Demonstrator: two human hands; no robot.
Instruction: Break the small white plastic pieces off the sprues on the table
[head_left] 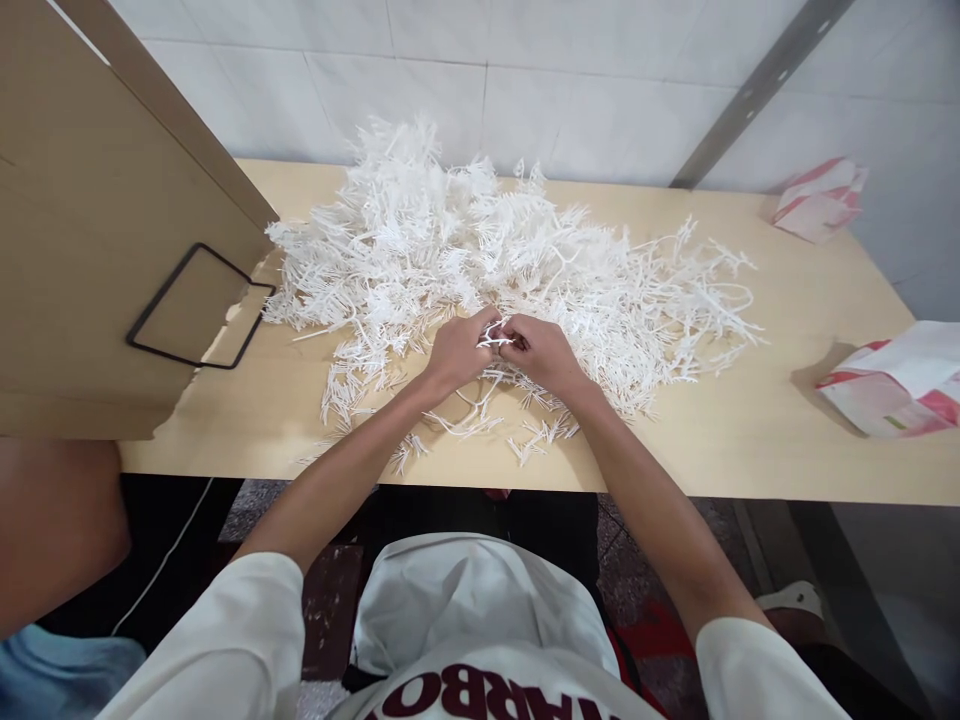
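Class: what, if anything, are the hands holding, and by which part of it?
The left hand and right hand hold a white branched piece; part of it shows between them, but the gripped part is hidden.

left: cardboard [97,230] blocks | ahead: white pile [450,240] | right: tabletop [739,430] passable

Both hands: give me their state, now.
Left hand: closed, holding white branched strands.
Right hand: closed, fingers curled at the white branched strands too.
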